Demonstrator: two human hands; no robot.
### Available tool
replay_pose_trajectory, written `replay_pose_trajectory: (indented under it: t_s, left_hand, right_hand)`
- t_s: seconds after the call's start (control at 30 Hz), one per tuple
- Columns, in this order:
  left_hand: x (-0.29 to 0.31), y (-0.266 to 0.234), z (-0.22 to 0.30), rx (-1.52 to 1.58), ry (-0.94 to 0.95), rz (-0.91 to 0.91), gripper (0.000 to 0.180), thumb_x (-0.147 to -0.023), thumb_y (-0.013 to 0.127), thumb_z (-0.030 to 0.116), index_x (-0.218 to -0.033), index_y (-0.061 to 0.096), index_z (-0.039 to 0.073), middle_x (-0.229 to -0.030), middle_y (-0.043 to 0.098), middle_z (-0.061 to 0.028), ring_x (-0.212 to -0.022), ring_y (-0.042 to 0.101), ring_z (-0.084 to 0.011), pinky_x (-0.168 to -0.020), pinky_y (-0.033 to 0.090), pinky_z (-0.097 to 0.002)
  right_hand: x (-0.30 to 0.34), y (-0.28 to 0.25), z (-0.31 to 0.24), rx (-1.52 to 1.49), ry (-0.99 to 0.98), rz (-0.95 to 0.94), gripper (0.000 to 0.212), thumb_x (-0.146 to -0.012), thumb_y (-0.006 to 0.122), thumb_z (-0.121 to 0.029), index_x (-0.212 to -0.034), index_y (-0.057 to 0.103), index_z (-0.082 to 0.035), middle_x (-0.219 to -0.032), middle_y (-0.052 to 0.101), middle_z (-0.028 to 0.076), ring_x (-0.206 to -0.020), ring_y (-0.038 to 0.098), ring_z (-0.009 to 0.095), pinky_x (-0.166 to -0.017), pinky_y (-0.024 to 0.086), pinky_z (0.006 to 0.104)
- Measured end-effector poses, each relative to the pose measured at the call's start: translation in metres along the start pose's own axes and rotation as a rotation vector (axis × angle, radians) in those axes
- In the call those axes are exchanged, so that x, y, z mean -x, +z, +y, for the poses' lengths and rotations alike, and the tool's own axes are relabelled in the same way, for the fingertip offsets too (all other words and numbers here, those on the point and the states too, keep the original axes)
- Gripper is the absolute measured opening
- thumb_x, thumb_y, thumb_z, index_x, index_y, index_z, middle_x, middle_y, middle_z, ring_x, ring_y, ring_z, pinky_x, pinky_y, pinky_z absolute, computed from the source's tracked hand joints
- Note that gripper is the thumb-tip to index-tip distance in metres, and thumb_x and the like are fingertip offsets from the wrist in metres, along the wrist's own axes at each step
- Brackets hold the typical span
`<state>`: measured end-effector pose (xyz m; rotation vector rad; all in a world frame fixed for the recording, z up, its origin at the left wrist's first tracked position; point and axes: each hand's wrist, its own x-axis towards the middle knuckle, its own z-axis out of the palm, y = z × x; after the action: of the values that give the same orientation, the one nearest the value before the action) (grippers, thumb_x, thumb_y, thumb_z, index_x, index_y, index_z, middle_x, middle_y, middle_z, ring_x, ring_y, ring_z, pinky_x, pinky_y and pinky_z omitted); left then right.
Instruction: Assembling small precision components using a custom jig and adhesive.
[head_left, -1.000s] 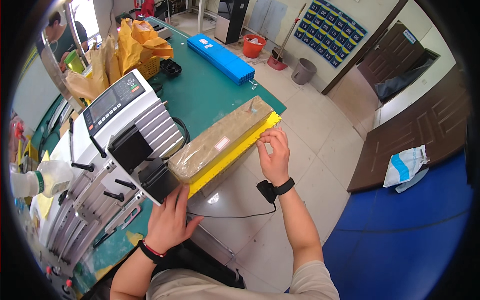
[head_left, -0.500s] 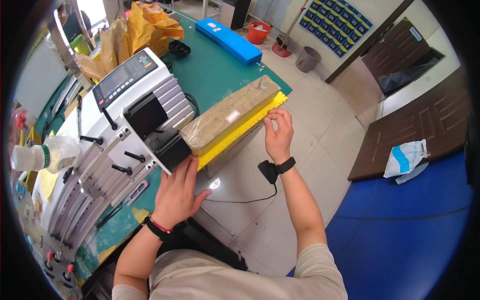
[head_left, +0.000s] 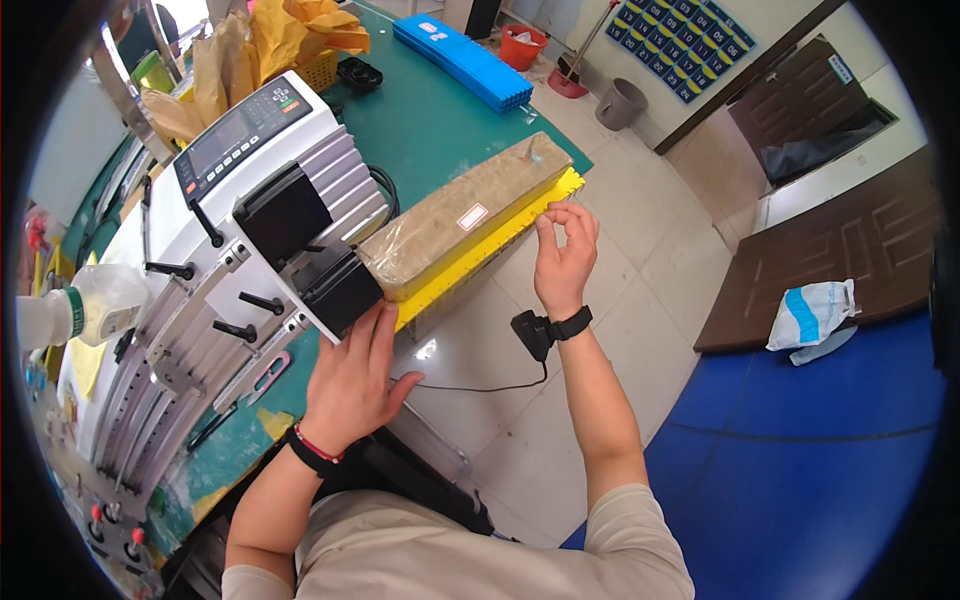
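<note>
A long yellow strip (head_left: 490, 238) with a notched edge lies along the near side of a long brown block (head_left: 470, 205) wrapped in clear film, beside a white machine (head_left: 250, 140). At the strip's near left end is my left hand (head_left: 345, 385), fingers stretched out and thumb apart. Its fingertips touch the strip's end and the lower black block (head_left: 340, 295) of the machine. My right hand (head_left: 566, 255) is closed in a pinch at the outer edge of the strip, near its far end; the exact contact is partly hidden by the fingers.
Blue strips (head_left: 465, 62) lie at the back of the green table (head_left: 430, 130). Brown paper (head_left: 290, 40) fills a yellow basket behind the machine. A clear bottle (head_left: 105, 300) and pink-handled scissors (head_left: 270, 372) are at left. A cable (head_left: 480, 388) runs from my right wrist's black device.
The whole view has shifted slightly, with the machine a little farther left and the strip's far end higher. Both hands keep nearly the same places along the strip.
</note>
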<state>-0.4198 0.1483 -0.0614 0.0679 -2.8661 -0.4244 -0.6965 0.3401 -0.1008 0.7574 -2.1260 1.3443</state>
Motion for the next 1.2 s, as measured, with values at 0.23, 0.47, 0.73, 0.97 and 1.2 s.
replay_pose_trajectory:
  t_s: [0.23,0.47,0.73,0.97,1.2]
  left_hand:
    - [0.0,-0.001,-0.001,0.0,0.029,0.025,0.103,-0.081,0.092,0.033,-0.162,0.041,-0.004,-0.16,0.047,-0.0237,-0.137,0.054,-0.0446,-0.111,0.047,-0.0502]
    - [0.0,-0.003,-0.001,-0.006,0.034,0.031,0.103,-0.081,0.092,0.034,-0.162,0.042,-0.004,-0.16,0.048,-0.0237,-0.136,0.056,-0.0441,-0.11,0.048,-0.0496]
    - [-0.001,-0.001,-0.002,-0.025,0.049,0.034,0.103,-0.081,0.092,0.036,-0.162,0.042,-0.004,-0.16,0.049,-0.0234,-0.136,0.056,-0.0434,-0.108,0.048,-0.0486]
    - [0.005,0.0,-0.007,-0.032,0.042,0.021,0.101,-0.082,0.091,0.036,-0.162,0.042,-0.003,-0.16,0.049,-0.0224,-0.137,0.056,-0.0406,-0.109,0.047,-0.0494]
    - [0.021,-0.01,0.0,0.1,0.105,0.134,0.085,-0.082,0.089,0.019,-0.156,0.051,0.001,-0.155,0.053,-0.0236,-0.141,0.054,-0.0422,-0.113,0.046,-0.0516]
  right_hand:
    - [0.003,-0.013,0.009,0.205,-0.119,-0.084,0.006,-0.092,0.075,-0.002,-0.096,0.07,-0.003,-0.113,0.069,0.012,-0.117,0.059,0.035,-0.102,0.049,0.0469]
    - [-0.009,-0.02,-0.004,0.281,-0.216,-0.136,0.006,-0.09,0.078,-0.006,-0.092,0.072,-0.005,-0.101,0.071,0.009,-0.107,0.062,0.034,-0.092,0.052,0.0458]
    - [-0.018,-0.019,0.0,0.252,-0.164,-0.206,0.005,-0.089,0.076,-0.004,-0.089,0.071,-0.004,-0.085,0.071,0.01,-0.084,0.066,0.033,-0.074,0.053,0.0441]
    - [0.037,-0.059,-0.039,0.161,-0.474,-0.253,0.018,-0.081,0.076,0.004,-0.096,0.069,-0.003,-0.105,0.073,0.016,-0.101,0.072,0.039,-0.092,0.06,0.047]
    - [0.293,-0.196,0.01,0.054,0.256,-1.607,0.018,-0.096,0.068,-0.022,-0.095,0.068,-0.004,-0.072,0.069,0.013,-0.066,0.071,0.033,-0.066,0.058,0.0446]
